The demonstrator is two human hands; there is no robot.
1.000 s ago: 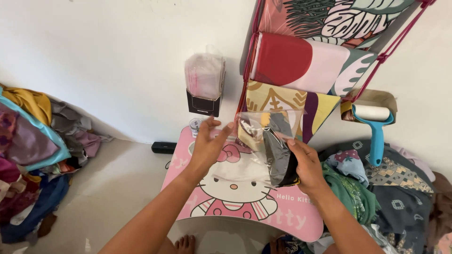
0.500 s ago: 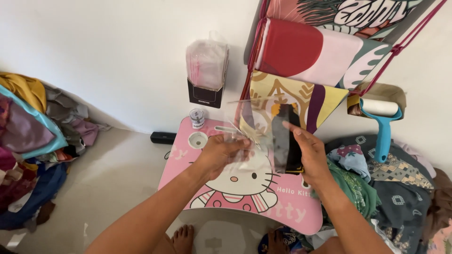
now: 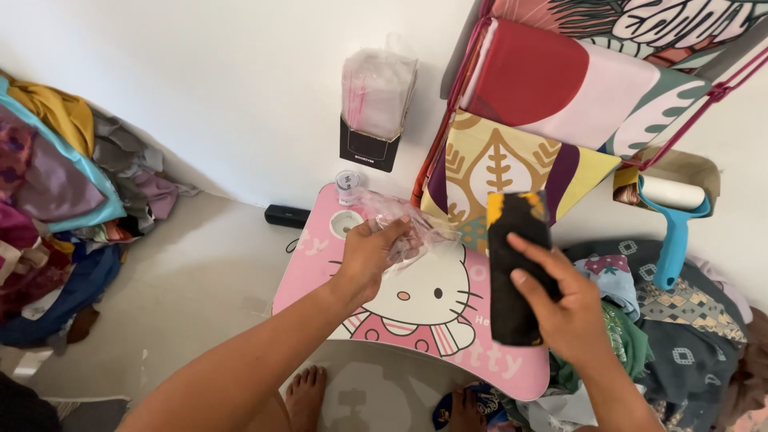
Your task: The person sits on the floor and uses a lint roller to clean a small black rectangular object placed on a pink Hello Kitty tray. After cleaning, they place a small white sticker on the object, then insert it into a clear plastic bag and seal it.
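Your right hand clamped folded black cloth, upright above desk's right edge. Your left hand pinched crumpled clear plastic bag over pink cartoon desk, near far edge. Small clear jar stood at desk's far-left corner. Blue lint roller lay beyond right edge.

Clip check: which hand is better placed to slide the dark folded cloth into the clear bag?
Right, probably. The right hand already holds the dark folded cloth upright beside the clear plastic bag, which the left hand grips over the pink table, so the left looks set to steady the bag.
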